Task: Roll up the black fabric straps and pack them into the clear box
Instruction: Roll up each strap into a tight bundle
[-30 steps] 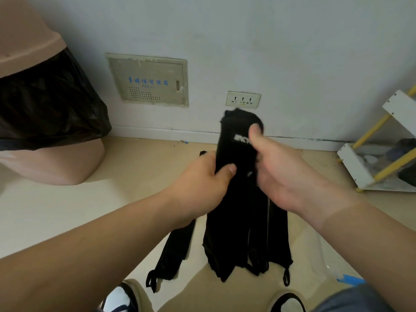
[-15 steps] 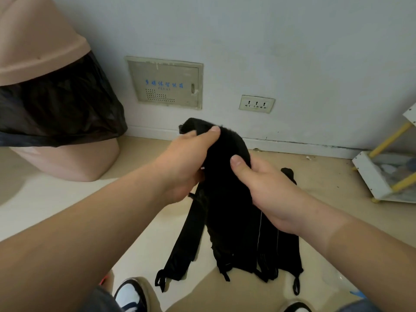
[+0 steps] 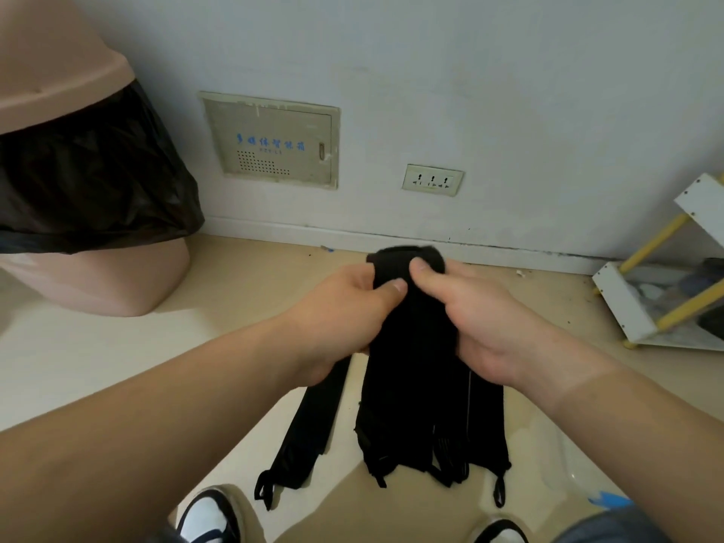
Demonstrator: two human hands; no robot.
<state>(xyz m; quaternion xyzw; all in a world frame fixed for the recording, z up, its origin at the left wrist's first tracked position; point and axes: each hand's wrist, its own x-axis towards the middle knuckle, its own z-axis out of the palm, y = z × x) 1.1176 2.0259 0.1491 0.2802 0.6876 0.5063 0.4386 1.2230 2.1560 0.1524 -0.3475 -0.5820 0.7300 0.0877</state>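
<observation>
While the bundle of black fabric straps (image 3: pixel 411 405) hung above the floor (image 3: pixel 235 346), not far from its wall edge, both hands gripped its upper end. The left hand (image 3: pixel 344 303) curled round the left side with its thumb pressed on the front. The right hand (image 3: pixel 482 319) pinched the right side, thumb on the turned-over top. This looked like the start of a roll. To do it well, the layers would need squaring first, then the top turned over tightly and evenly with both thumbs, keeping tension so the hanging tails fed in straight and the end loops did not snag. One loose strap (image 3: pixel 309 433) hung or lay apart on the left and would probably want its own roll.

How many straps made up the bundle could not be told, since black lay on black. The fingers behind the fabric were hidden. A faint translucent shape by the floor's near right corner may have been the clear box (image 3: pixel 576 480), but it was cut off and its contents were unreadable.
</observation>
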